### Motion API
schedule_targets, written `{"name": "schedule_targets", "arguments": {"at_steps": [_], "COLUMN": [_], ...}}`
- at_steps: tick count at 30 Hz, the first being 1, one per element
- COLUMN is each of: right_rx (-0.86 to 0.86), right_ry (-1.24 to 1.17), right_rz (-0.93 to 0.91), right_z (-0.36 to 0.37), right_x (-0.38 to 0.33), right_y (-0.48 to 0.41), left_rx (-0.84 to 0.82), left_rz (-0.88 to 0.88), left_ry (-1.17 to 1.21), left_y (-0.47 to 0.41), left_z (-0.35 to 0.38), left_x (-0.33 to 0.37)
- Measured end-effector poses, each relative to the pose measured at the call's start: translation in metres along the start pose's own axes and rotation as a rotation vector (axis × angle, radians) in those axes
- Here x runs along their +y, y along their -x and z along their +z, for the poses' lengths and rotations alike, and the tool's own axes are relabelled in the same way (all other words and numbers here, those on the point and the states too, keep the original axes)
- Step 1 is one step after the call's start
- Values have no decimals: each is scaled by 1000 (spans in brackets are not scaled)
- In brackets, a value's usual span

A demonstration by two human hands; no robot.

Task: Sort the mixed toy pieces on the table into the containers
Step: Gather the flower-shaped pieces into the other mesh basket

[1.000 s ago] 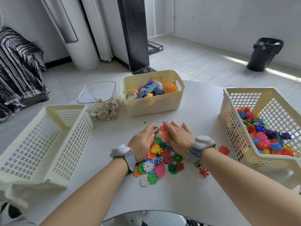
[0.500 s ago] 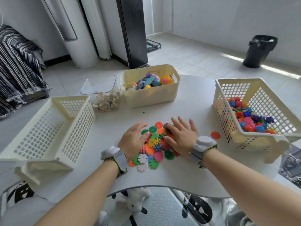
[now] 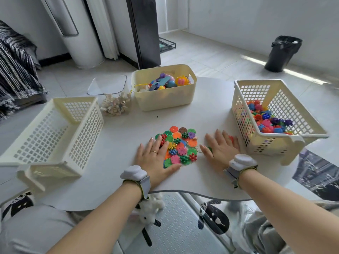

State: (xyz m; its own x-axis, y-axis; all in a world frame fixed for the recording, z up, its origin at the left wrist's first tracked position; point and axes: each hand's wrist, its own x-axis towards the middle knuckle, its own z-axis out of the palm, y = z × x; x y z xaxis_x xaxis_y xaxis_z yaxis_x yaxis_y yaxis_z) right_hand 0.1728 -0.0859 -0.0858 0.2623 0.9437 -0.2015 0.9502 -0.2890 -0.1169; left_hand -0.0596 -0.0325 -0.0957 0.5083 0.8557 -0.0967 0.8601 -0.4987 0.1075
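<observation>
A pile of flat, colourful snowflake pieces (image 3: 180, 145) lies on the white table (image 3: 113, 136) in front of me. My left hand (image 3: 157, 158) rests flat at the pile's left edge, fingers spread, thumb under the pile's near side. My right hand (image 3: 221, 150) lies flat to the right of the pile, apart from it, covering a green and a red piece. Neither hand grips anything. An empty lattice basket (image 3: 53, 132) stands at the left. At the right, a lattice basket (image 3: 275, 90) holds coloured blocks. A cream tub (image 3: 161, 99) of mixed toys stands behind.
A clear container (image 3: 113, 96) with pale wooden pieces stands between the left basket and the tub. The table's near edge (image 3: 183, 191) curves just behind my wrists. A black bin (image 3: 282, 52) stands on the floor, far right.
My right hand has slid off the pile to the right, toward the right basket. My left hand has shifted to the pile's left edge. The pieces lie closer together.
</observation>
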Motion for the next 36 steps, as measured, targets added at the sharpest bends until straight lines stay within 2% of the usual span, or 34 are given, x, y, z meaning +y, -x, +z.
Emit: {"name": "schedule_targets", "arguments": {"at_steps": [4, 7, 13, 17, 19, 22, 23, 31, 36], "right_rx": [77, 70, 108, 105, 196, 470, 508, 643, 692], "right_ry": [13, 21, 16, 29, 19, 2, -7, -19, -25], "right_rz": [-147, -245, -342, -311, -295, -310, -316, -364, -410], "right_z": [2, 2, 2, 7, 10, 18, 20, 21, 19], "right_x": [-20, -34, -61, -77, -81, -83, -83, -85, -85], "right_y": [0, -4, -19, -31, -34, -36, -37, -50, -55], "left_rx": [40, 85, 113, 152, 266, 399, 426, 554, 557], "left_rz": [18, 18, 62, 85, 95, 110, 108, 90, 76], "left_ry": [31, 66, 47, 56, 74, 49, 41, -105, -124], "left_y": [-8, -13, -29, -35, -37, -37, -36, -52, -56], "left_z": [3, 4, 2, 0, 4, 12, 12, 15, 10], "left_x": [1, 1, -5, -8, -8, -7, -7, -4, -4]}}
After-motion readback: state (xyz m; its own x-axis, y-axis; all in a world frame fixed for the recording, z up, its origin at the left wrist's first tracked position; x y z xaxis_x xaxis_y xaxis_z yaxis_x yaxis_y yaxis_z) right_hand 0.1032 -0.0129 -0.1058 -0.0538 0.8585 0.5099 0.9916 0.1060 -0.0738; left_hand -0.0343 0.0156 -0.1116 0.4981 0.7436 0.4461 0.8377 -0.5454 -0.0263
